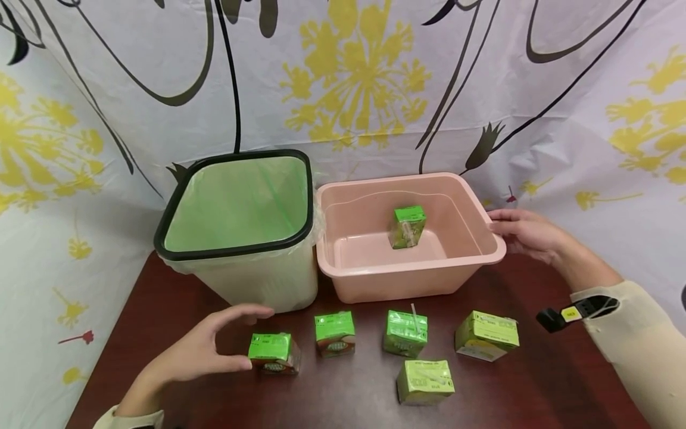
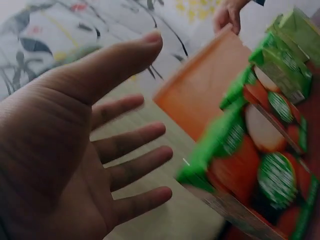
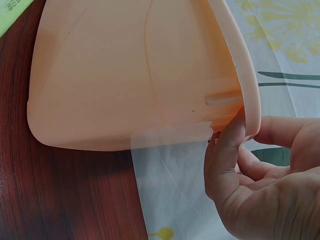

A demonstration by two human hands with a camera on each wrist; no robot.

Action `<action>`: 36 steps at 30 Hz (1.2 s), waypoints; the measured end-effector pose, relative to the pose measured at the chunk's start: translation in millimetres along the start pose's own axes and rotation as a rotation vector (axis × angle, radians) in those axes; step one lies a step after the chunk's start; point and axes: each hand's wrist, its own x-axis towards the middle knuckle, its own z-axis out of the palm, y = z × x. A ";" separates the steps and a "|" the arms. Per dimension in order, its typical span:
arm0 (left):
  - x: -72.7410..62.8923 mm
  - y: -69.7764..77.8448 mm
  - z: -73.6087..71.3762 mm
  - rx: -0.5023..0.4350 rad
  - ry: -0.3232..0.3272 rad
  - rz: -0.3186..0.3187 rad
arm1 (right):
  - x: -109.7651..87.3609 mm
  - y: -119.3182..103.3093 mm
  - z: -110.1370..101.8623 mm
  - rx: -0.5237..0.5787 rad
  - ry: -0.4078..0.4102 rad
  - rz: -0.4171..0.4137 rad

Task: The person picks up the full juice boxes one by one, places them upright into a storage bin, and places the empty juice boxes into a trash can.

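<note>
My left hand (image 1: 195, 348) is spread at the left side of a green-topped drink carton (image 1: 274, 353), thumb and fingers apart. In the left wrist view that carton (image 2: 240, 165) stands beyond the fingertips, with a gap between. My right hand (image 1: 527, 235) holds the right end of a pink plastic basin (image 1: 412, 271) at its rim. Seen from the right wrist, the fingers curl under the basin's rim (image 3: 252, 95) and the thumb side lies against it. Inside the basin stands one green carton (image 1: 407, 227).
A bin (image 1: 252, 280) with a black rim and a clear liner stands left of the basin. In front are more cartons: two green-topped (image 1: 334, 333), (image 1: 405, 333) and two yellow-green (image 1: 486, 335), (image 1: 425, 382). A patterned cloth (image 1: 364, 77) hangs behind the dark red table (image 1: 343, 411).
</note>
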 end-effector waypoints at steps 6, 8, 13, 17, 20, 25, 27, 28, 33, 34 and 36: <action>-3.3 -26.1 19.2 -0.170 -0.035 0.017 | -0.3 -0.5 1.1 0.005 0.002 0.001; -1.5 -31.9 27.2 -0.240 -0.056 -0.001 | -0.4 -0.8 1.1 0.004 0.004 0.000; 1.9 -42.1 42.5 -0.363 -0.052 -0.011 | -1.1 -0.6 1.8 0.009 0.009 -0.001; 1.0 -44.6 47.9 -0.360 -0.025 -0.062 | -1.6 0.3 2.1 0.009 0.010 0.002; 0.2 -44.5 51.2 -0.339 0.000 -0.119 | -1.5 0.5 1.6 0.013 0.006 -0.003; 0.1 -43.2 55.4 -0.247 0.055 -0.114 | -0.7 0.6 1.2 0.018 0.001 -0.008; 0.7 -42.3 56.7 -0.224 0.065 -0.094 | -0.6 0.8 1.1 0.015 0.002 -0.002; 1.1 -41.7 57.2 -0.214 0.070 -0.089 | -0.6 0.9 1.0 0.012 0.003 0.000; 1.8 -38.7 57.7 -0.189 0.105 -0.109 | -1.3 0.6 0.8 0.017 0.004 -0.001; 1.5 -37.9 56.8 -0.189 0.117 -0.119 | -1.4 0.4 0.9 0.020 0.003 -0.003; 0.1 -35.7 53.5 -0.190 0.147 -0.135 | -1.3 0.0 1.3 0.028 -0.003 -0.005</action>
